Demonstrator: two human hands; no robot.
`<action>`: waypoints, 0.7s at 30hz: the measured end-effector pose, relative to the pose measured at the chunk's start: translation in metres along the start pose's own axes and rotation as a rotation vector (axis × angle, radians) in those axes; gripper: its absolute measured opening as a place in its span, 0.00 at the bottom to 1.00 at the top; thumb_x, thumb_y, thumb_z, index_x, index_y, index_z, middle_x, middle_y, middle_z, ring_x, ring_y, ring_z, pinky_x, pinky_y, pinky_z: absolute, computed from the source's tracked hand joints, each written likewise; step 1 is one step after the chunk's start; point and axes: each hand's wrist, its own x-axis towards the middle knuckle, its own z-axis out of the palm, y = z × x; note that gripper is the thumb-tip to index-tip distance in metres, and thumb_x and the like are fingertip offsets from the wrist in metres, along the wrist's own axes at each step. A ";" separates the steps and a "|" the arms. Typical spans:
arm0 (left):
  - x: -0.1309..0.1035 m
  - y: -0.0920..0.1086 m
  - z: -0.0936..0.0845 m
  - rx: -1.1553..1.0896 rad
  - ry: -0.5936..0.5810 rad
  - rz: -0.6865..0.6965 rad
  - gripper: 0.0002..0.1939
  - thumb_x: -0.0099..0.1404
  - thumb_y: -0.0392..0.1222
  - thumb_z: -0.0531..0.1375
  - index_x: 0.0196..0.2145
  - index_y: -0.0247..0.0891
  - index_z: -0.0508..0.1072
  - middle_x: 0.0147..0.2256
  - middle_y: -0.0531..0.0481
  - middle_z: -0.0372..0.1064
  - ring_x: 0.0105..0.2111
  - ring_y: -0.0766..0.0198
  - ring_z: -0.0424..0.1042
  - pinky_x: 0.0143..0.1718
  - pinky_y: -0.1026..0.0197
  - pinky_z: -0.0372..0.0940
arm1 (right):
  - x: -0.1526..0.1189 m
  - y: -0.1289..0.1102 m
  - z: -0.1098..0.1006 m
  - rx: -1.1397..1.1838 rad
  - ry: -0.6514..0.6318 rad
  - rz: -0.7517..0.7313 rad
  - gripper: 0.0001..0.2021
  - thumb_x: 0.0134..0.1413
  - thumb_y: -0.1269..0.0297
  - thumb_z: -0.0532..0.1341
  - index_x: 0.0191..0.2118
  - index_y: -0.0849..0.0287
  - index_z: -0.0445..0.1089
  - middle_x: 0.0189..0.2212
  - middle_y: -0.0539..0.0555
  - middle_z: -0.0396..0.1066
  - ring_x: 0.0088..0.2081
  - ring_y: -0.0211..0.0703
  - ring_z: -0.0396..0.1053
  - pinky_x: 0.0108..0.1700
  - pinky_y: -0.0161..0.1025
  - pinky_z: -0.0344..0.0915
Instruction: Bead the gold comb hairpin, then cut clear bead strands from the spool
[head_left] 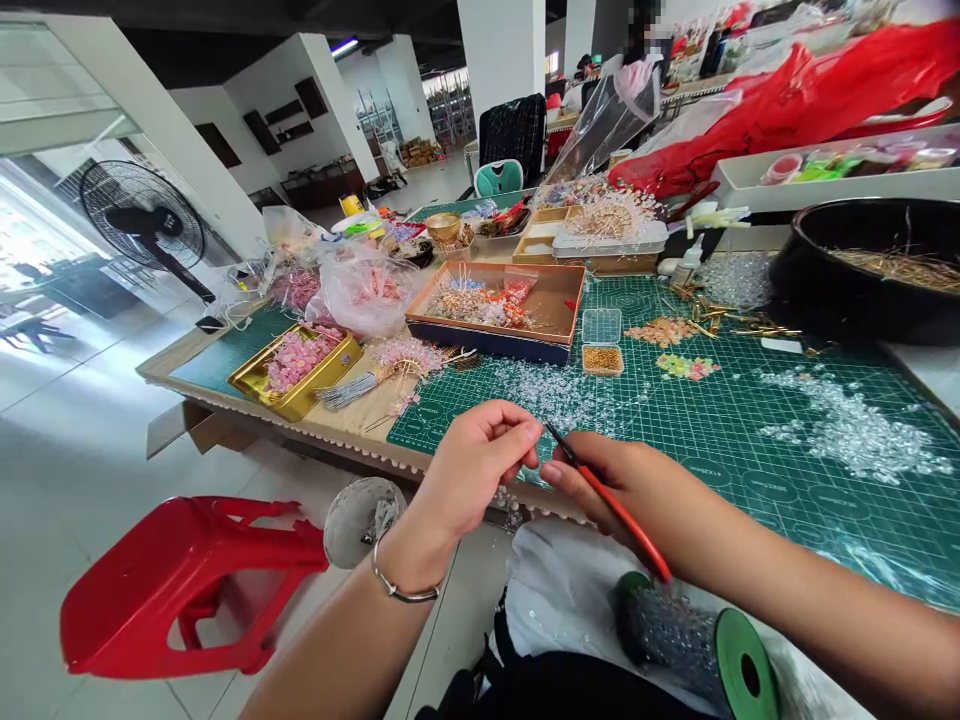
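Note:
My right hand (600, 475) is closed around red-handled pliers (619, 515), whose dark, narrow jaws point up and left. The tip of the jaws meets the fingertips of my left hand (484, 455). That hand is pinched shut, and whatever small thing lies between thumb and finger is too tiny to make out. Just beyond both hands, clear beads (551, 395) are scattered over a green cutting mat (720, 430). A small clear case with gold beads (602, 360) stands open behind them. On my lap rests a green-ended spool (697, 635) wound with glittery dark material.
An orange-lined box (562, 310) holds beaded pieces, and a gold tin (289, 390) holds pink flowers. More clear beads (862, 425) lie at the right, near a black bowl (885, 270). A red stool (195, 590) and a pedestal fan (142, 215) stand left.

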 end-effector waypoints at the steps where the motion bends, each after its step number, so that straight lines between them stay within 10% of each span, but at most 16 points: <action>1: 0.003 -0.001 0.000 0.004 0.002 0.000 0.08 0.62 0.43 0.59 0.31 0.35 0.69 0.22 0.55 0.63 0.19 0.75 0.55 0.19 0.70 0.49 | 0.003 0.002 -0.001 0.001 0.004 -0.002 0.20 0.59 0.44 0.47 0.26 0.55 0.55 0.18 0.47 0.61 0.20 0.35 0.56 0.22 0.33 0.49; 21: 0.062 -0.023 -0.020 -0.159 -0.196 -0.155 0.09 0.60 0.42 0.62 0.30 0.33 0.70 0.25 0.52 0.69 0.19 0.76 0.62 0.16 0.71 0.50 | 0.064 0.030 -0.017 0.008 0.206 -0.104 0.11 0.55 0.55 0.54 0.37 0.56 0.66 0.20 0.46 0.65 0.21 0.33 0.58 0.25 0.32 0.55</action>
